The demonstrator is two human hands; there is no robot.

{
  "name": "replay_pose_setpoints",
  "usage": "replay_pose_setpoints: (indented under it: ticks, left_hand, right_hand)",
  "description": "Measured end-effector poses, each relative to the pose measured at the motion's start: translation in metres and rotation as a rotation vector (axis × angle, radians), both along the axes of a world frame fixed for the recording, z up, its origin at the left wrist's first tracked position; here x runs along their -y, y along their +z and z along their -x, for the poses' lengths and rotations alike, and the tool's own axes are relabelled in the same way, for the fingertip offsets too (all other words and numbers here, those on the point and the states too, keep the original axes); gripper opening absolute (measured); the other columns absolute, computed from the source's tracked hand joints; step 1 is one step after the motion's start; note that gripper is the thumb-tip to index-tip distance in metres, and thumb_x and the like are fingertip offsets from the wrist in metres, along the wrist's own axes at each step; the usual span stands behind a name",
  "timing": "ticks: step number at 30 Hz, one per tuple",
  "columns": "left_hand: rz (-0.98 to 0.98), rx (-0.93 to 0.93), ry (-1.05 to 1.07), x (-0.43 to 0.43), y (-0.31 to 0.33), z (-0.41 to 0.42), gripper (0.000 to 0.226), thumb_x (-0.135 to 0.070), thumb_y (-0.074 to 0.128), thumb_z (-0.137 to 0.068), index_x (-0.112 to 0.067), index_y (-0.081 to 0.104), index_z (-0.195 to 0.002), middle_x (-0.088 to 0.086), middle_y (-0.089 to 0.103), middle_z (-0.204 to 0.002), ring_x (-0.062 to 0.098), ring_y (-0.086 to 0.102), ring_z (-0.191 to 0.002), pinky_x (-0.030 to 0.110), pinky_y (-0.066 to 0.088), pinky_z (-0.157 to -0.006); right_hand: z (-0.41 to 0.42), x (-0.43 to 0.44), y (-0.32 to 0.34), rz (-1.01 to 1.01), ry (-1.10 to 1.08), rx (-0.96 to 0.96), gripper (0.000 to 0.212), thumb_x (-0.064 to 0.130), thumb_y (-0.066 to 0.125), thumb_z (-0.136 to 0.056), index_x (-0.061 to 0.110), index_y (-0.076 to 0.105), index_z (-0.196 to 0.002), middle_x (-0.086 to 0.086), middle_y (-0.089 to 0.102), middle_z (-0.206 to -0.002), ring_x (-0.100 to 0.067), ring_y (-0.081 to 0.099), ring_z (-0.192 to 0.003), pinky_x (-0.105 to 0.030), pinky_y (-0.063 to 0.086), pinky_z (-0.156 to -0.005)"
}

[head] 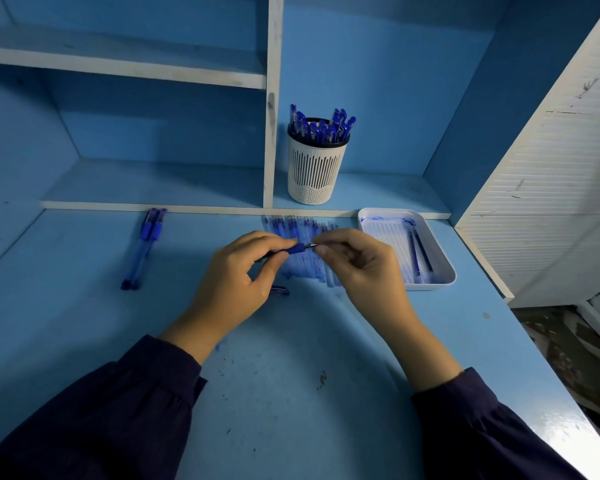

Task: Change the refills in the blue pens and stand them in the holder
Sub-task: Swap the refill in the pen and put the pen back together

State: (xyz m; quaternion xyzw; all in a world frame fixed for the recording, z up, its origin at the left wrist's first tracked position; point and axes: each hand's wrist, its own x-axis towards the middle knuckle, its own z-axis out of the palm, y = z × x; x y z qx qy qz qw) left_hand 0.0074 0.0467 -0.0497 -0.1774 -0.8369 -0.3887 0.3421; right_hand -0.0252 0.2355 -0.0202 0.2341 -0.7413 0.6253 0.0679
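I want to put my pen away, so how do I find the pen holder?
Look at the blue shelf unit above the desk and find its white upright divider. Just right of it, on the low ledge, stands the holder, a tall white slotted cup. Unlike the flat white tray on the desk nearby, it stands upright and is full of blue pens.

We see both arms clothed in long sleeves of a very dark navy, almost black cloth, plain and without print. The left sleeve, filling the lower left of the frame, is loose and full, with soft gathers where it narrows to its cuff. The right sleeve, at lower right, matches it. The left hand and right hand show beyond the cuffs.
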Motion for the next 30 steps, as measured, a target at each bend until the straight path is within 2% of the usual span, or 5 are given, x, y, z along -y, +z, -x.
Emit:
replay_pose_setpoints:
  ticks: [7, 17, 21, 27, 30]
  left_hand:
    - [0.050, 0.000, -0.021, 0.0005, 0.0004, -0.0001, 0.018, -0.010, 0.063, -0.093, -0.009, 0.073, -0.109, -0.002, 0.071, -0.102, 0.011, 0.067, -0.095, 0.033, 0.056, -0.082]
    - [0.050, 0.006, -0.036, 0.0000, 0.0011, 0.0000, 0.019, -0.008, 0.063, -0.094, -0.008, 0.073, -0.110, -0.002, 0.071, -0.103, 0.009, 0.066, -0.095, 0.031, 0.056, -0.082]
    - [0.035, 0.010, -0.039, 0.0004, -0.0002, 0.0003, 0.019, -0.006, 0.064, -0.093, -0.009, 0.073, -0.110, -0.003, 0.070, -0.102, 0.008, 0.065, -0.095, 0.030, 0.055, -0.082]
    - [0.039, 0.014, -0.044, 0.0018, 0.0005, 0.0004, 0.020, -0.007, 0.063, -0.094, -0.008, 0.073, -0.111, -0.002, 0.070, -0.103, 0.010, 0.066, -0.095, 0.032, 0.056, -0.082]
    - [0.044, 0.001, -0.035, 0.0015, 0.0005, 0.0008, 0.019, -0.009, 0.063, -0.094, -0.008, 0.073, -0.110, -0.002, 0.070, -0.102, 0.009, 0.066, -0.094, 0.032, 0.056, -0.081]
  right_hand:
    - [0.0030, -0.0022, -0.0015, -0.182, -0.048, -0.050, 0.006, 0.015, 0.068, -0.090, 0.012, 0.072, -0.088, -0.002, 0.067, -0.073, -0.003, 0.055, -0.063, -0.014, 0.043, -0.064]
    - [0.0027, -0.0042, 0.0022, -0.081, 0.088, 0.062, 0.004, 0.006, 0.066, -0.089, 0.005, 0.067, -0.094, 0.006, 0.064, -0.074, 0.001, 0.056, -0.061, -0.010, 0.042, -0.059]
    - [0.0035, -0.0053, 0.0047, -0.002, 0.137, 0.110, 0.020, -0.007, 0.062, -0.087, 0.005, 0.062, -0.102, 0.003, 0.064, -0.085, -0.005, 0.059, -0.071, -0.017, 0.048, -0.067]
    - [0.0034, -0.0063, 0.0023, -0.070, 0.099, 0.101, 0.005, 0.012, 0.063, -0.092, 0.012, 0.066, -0.096, -0.012, 0.068, -0.084, -0.033, 0.063, -0.078, -0.042, 0.053, -0.074]
    - [0.0032, -0.0061, 0.0026, -0.086, 0.131, 0.106, 0.010, 0.006, 0.063, -0.091, 0.014, 0.064, -0.096, -0.011, 0.067, -0.083, -0.025, 0.060, -0.070, -0.039, 0.051, -0.068]
